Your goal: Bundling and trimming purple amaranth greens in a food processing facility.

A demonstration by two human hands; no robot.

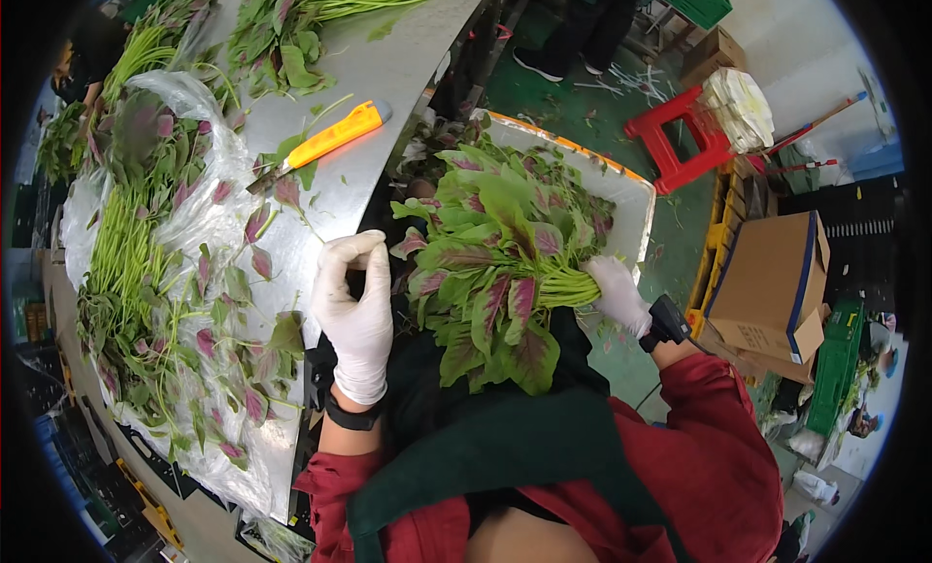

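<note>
My right hand, in a white glove, grips the light green stems of a bunch of amaranth. Its broad green and purple leaves fan out to the left, in front of my dark apron. At the metal table's edge, my gloved left hand has its thumb and fingertips brought together, with nothing visible between them. The thin stem of a loose purple leaf reaches up to that hand's knuckles. Beyond it on the table lies a yellow utility knife, blade out, pointing left.
More amaranth and clear plastic film cover the left of the steel table. A white foam box with greens stands behind the bunch. Farther right are a red stool and a cardboard box. Another person's legs are beyond.
</note>
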